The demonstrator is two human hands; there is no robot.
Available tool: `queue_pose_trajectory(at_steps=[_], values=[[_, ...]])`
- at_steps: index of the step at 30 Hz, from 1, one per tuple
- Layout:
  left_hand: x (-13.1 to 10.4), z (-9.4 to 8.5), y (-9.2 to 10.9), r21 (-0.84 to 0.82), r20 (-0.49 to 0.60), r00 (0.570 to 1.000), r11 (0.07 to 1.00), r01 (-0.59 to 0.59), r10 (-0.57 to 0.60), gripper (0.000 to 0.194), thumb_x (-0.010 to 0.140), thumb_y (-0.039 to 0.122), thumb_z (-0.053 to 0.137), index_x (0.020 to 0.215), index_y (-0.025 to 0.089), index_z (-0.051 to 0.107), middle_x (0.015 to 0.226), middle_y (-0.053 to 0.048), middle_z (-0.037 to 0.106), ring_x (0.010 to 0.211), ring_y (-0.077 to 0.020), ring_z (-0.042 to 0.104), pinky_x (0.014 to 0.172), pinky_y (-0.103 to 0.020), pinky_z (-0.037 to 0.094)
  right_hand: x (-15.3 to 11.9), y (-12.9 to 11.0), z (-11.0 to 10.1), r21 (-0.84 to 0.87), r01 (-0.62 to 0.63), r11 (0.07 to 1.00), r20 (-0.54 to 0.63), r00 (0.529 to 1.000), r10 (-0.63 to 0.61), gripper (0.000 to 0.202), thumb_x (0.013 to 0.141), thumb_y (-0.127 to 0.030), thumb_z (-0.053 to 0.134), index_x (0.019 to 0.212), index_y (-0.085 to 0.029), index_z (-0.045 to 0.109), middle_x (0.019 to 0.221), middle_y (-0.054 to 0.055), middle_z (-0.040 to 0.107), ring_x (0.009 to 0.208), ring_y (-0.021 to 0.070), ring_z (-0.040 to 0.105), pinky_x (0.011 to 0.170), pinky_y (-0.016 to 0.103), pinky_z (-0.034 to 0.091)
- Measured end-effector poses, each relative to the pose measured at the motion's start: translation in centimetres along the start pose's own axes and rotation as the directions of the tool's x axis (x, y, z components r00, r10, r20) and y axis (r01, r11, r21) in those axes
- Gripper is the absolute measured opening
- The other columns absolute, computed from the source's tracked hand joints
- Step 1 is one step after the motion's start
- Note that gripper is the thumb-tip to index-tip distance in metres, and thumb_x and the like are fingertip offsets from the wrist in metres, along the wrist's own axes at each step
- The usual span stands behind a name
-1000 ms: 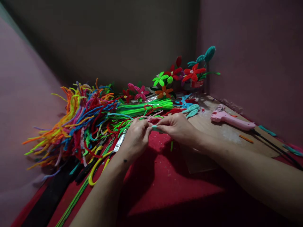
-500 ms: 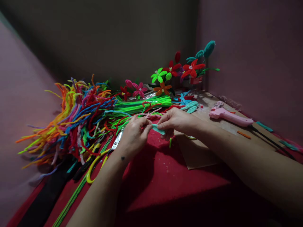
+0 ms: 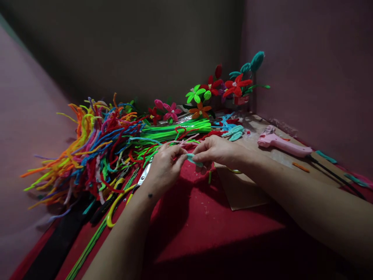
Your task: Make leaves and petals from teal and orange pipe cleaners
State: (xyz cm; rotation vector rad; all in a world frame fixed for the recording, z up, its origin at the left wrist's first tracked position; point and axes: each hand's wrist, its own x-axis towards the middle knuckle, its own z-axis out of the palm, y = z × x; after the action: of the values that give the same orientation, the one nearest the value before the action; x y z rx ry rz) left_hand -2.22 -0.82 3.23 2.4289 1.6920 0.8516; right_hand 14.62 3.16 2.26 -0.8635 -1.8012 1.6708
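Left hand (image 3: 169,162) and right hand (image 3: 217,151) are pinching a small turquoise fuzzy piece (image 3: 190,156) between them, just below the view's centre. From it, yellow-handled scissors (image 3: 113,212) are lying at eight o'clock, many-coloured stems (image 3: 93,147) are spreading at nine, a red fuzzy flower (image 3: 238,85) is standing at one, and a pink glue gun (image 3: 282,143) is resting at three on the worktop's brown board (image 3: 247,194).

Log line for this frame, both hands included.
left hand: pinching teal piece | right hand: pinching same piece | nearby: yellow-handled scissors, pink glue gun
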Motion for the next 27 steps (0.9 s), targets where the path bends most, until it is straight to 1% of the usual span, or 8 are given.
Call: queue_pose_trajectory(at_steps=[4,7,12,15,19,23,25,27], values=[[0.0,0.0,-0.1,-0.066,-0.029,1.0,0.998,-0.01,0.008,0.013,0.079,0.022,0.051,0.069,0.018,0.058,0.069,-0.002,0.058,0.073,-0.0171,0.049,0.069,-0.031,0.038,-0.1,-0.1,0.1,0.047,0.02,0.999,-0.045,0.999,-0.018,0.009,0.069,-0.011,0.061,0.06,-0.01,0.061,0.05,0.001,0.06,0.043,0.0078,0.051,0.045,0.021,0.039],[-0.1,-0.1,-0.5,-0.252,-0.04,0.999,0.968,0.004,-0.015,0.01,0.079,0.024,0.052,0.077,0.019,0.06,0.077,-0.002,0.062,0.078,-0.0172,0.053,0.075,-0.032,0.041,0.1,0.3,0.2,0.16,0.031,0.987,-0.031,0.999,-0.026,0.008,0.072,-0.016,0.062,0.068,-0.01,0.061,0.053,0.002,0.062,0.044,0.0092,0.053,0.046,0.022,0.041],[0.1,-0.1,-0.8,-0.582,-0.032,0.999,0.813,0.007,-0.031,0.007,0.079,0.023,0.054,0.079,0.019,0.059,0.085,-0.003,0.06,0.085,-0.0172,0.056,0.082,-0.032,0.044,0.6,1.4,0.6,0.287,0.121,0.95,0.022,0.991,-0.133,0.016,0.074,-0.027,0.063,0.079,-0.012,0.061,0.052,0.001,0.062,0.042,0.0101,0.054,0.045,0.022,0.041],[0.2,-0.1,-0.8,-0.671,-0.024,0.999,0.741,-0.033,0.024,0.006,0.079,0.02,0.055,0.075,0.019,0.058,0.09,-0.004,0.058,0.092,-0.018,0.055,0.088,-0.034,0.044,0.6,1.7,0.9,0.299,0.154,0.942,0.046,0.983,-0.175,0.016,0.075,-0.029,0.061,0.076,-0.013,0.06,0.053,0.0,0.061,0.043,0.0095,0.054,0.046,0.022,0.041],[0.1,-0.6,-0.9,-0.577,-0.002,0.995,0.812,-0.081,0.098,0.007,0.08,0.02,0.055,0.074,0.02,0.058,0.104,-0.005,0.056,0.107,-0.0192,0.05,0.095,-0.035,0.039,0.2,1.4,1.2,0.238,0.248,0.939,0.026,0.965,-0.262,0.016,0.077,-0.025,0.056,0.07,-0.012,0.062,0.056,0.001,0.061,0.048,0.009,0.053,0.052,0.023,0.043],[-0.1,-0.8,-0.5,-0.273,-0.102,0.981,0.944,-0.186,0.164,0.01,0.08,0.019,0.054,0.079,0.022,0.062,0.111,-0.005,0.053,0.112,-0.0203,0.044,0.097,-0.038,0.034,0.2,1.2,1.6,0.064,0.326,0.943,-0.198,0.93,-0.309,0.017,0.077,-0.028,0.057,0.072,-0.012,0.063,0.055,-0.001,0.057,0.048,0.0086,0.051,0.051,0.022,0.041],[-0.3,-0.5,-0.2,-0.147,-0.176,0.974,0.974,-0.171,0.145,0.011,0.079,0.019,0.055,0.079,0.023,0.064,0.1,-0.004,0.056,0.104,-0.0201,0.046,0.094,-0.038,0.035,0.3,1.3,1.7,-0.144,0.38,0.914,-0.293,0.866,-0.406,0.017,0.078,-0.025,0.054,0.073,-0.013,0.064,0.057,-0.001,0.058,0.05,0.0086,0.05,0.052,0.022,0.04],[-0.3,0.0,0.1,-0.172,-0.217,0.974,0.98,-0.098,0.059,0.01,0.078,0.021,0.055,0.08,0.023,0.065,0.087,-0.003,0.058,0.091,-0.0182,0.051,0.086,-0.034,0.04,0.4,1.7,1.8,-0.398,0.407,0.822,-0.338,0.768,-0.544,0.016,0.079,-0.02,0.052,0.075,-0.014,0.066,0.06,0.0,0.059,0.053,0.0088,0.05,0.055,0.021,0.038]])
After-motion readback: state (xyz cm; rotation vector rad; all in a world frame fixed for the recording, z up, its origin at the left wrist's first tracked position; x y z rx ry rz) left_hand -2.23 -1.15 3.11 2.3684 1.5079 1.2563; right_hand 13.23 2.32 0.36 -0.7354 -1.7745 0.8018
